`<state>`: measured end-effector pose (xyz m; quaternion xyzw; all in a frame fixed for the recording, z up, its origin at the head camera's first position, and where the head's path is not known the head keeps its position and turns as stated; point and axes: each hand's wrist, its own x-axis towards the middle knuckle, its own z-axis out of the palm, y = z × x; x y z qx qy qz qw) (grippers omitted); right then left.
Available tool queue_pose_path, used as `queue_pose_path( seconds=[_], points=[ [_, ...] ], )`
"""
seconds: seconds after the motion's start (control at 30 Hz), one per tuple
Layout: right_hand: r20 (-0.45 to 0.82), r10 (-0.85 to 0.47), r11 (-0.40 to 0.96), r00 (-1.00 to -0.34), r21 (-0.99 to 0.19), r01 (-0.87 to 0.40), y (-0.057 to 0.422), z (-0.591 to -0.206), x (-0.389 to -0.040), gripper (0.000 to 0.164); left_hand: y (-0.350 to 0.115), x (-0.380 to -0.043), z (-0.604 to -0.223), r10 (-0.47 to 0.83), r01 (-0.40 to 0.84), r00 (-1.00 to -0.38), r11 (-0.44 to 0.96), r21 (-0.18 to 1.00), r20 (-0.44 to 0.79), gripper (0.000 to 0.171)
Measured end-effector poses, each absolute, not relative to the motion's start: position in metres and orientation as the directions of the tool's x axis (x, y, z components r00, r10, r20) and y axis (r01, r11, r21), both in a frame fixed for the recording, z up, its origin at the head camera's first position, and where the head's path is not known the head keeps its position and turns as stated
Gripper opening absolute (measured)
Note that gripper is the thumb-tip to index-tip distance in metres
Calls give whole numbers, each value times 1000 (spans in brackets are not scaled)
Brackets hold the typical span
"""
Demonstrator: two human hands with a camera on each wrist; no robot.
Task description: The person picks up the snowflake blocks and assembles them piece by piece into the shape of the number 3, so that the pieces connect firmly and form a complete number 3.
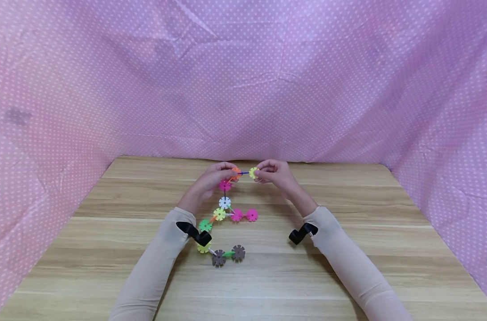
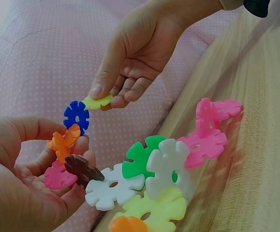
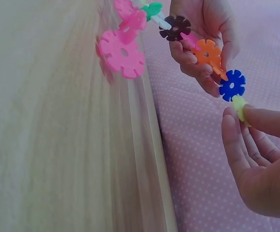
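A chain of slotted plastic snowflake discs runs across the table. At its far end my left hand (image 1: 211,179) pinches an orange snowflake disc (image 1: 237,172) between thumb and fingers. My right hand (image 1: 278,176) holds a yellow snowflake disc (image 3: 240,110) by its edge. Between the hands stands a blue snowflake disc (image 3: 232,85), set edge-on into the yellow one and joined toward the orange. Below the left hand the chain continues through a pink disc (image 1: 225,186), a brown disc (image 2: 83,169) and a white disc (image 1: 225,203).
Nearer me, a branch of pink discs (image 1: 251,215) points right from a yellow disc (image 1: 219,214). A green disc (image 1: 205,225) leads down to brown discs (image 1: 238,253) at the near end. The wooden table (image 1: 307,285) meets a pink dotted cloth (image 1: 243,89) behind.
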<state>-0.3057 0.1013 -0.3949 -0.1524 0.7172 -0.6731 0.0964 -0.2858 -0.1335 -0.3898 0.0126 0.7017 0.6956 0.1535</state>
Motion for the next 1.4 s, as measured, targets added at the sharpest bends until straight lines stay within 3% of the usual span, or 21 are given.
queue_pose_path(
  seconds=[0.57, 1.0, 1.4],
  points=[
    [67, -353, 4, -933, -997, -73, 99, -397, -305, 11, -133, -286, -391, 244, -187, -950, 44, 981, -192, 9],
    [63, -342, 25, -938, -997, -76, 97, -397, -301, 18, -129, -284, -393, 278, -233, -932, 32, 972, -233, 12],
    [69, -317, 5, -946, -997, -74, 95, -399, -300, 21, -126, -282, -391, 250, -243, -937, 38, 969, -245, 24]
  ],
)
